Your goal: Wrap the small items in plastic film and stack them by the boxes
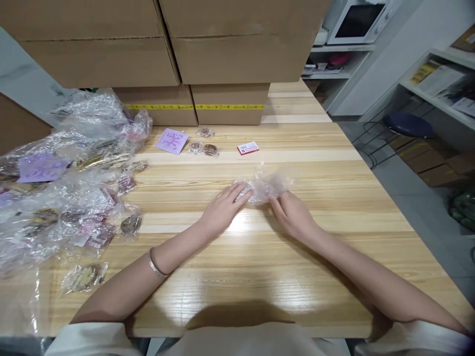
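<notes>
A crumpled piece of clear plastic wrap, blurred at its right part, lies in front of me on the wooden table. My left hand holds its left end between thumb and fingers. At the right end, my right hand is closed in a pinch on the plastic. Whether anything is inside the wrap, I cannot tell. Beyond my hands lies a small red-and-white box. Small wrapped brown pieces and a purple printed card are further left.
A large heap of clear plastic packets covers the left side of the table. Stacked cardboard boxes stand along the back. Past the table's right edge are shelves, a microwave and a dark blue stool.
</notes>
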